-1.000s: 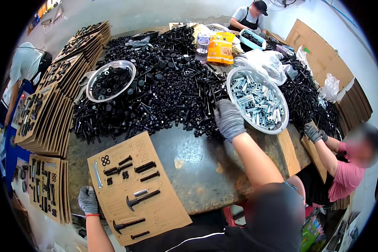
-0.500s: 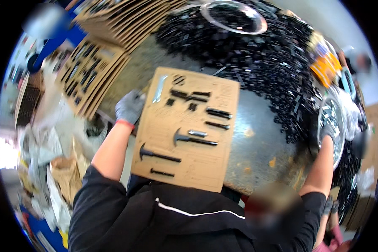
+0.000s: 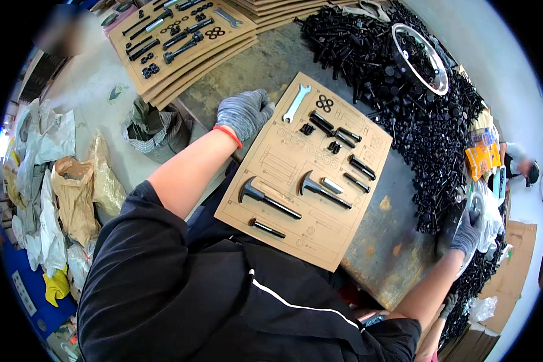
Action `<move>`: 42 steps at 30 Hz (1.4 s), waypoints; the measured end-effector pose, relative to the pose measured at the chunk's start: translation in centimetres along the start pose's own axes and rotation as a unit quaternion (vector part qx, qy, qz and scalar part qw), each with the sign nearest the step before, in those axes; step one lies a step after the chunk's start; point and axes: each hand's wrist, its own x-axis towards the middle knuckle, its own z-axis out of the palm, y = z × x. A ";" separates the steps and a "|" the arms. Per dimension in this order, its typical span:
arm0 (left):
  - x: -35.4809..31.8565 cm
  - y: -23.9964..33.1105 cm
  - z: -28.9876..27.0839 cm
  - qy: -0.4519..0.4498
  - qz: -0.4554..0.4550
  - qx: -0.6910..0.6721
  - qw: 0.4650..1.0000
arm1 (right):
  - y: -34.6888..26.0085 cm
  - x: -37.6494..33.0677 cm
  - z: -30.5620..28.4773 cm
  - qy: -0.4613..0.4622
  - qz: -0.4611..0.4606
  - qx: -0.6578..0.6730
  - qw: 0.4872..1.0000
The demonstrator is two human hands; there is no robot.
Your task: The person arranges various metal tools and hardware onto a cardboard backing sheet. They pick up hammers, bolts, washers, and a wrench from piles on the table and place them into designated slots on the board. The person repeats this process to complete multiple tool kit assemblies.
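My left hand [image 3: 245,114], in a grey knit glove, is closed at the left edge of a cardboard sheet [image 3: 265,166]; what its fingers hold is hidden. Printed outlines cover the sheet. On it lie a silver open-end wrench [image 3: 297,102], black rings [image 3: 324,104], several black bolts [image 3: 362,167], small dark parts and a short silver tube [image 3: 332,185]. Two black T-headed bolts [image 3: 268,198] sit lower down, with another bolt [image 3: 267,228] below. My right hand [image 3: 466,234], also gloved, reaches into a metal bowl [image 3: 478,202] at the right; its fingertips are partly hidden.
A large heap of black bolts and fasteners [image 3: 404,114] spreads over the metal table [image 3: 241,69], with a steel ring-rimmed basin [image 3: 443,81] in it. Stacked filled cardboard sheets [image 3: 181,57] stand at the far left. Bags [image 3: 75,187] lie left; another person's gloved hand [image 3: 448,306] shows lower right.
My view has turned, so the sheet appears tilted and farther right. My left hand looks more tightly curled at its edge. My right hand stays at the bowl.
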 end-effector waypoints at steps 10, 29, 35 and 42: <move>0.3 -0.5 0.1 0.007 0.033 -0.033 0.999 | -15.4 -30.3 13.3 -0.414 -0.395 0.002 0.820; 0.2 -1.0 0.6 0.006 0.045 -0.065 0.997 | -8.1 -28.5 10.1 -0.344 -0.387 0.021 0.855; 0.0 -1.2 0.8 0.019 0.047 -0.117 0.992 | -9.4 -26.2 9.3 -0.290 -0.421 0.005 0.860; 1.8 6.0 -1.4 0.015 0.330 -0.137 0.934 | -15.0 -16.7 14.7 -0.315 -0.311 -0.146 0.885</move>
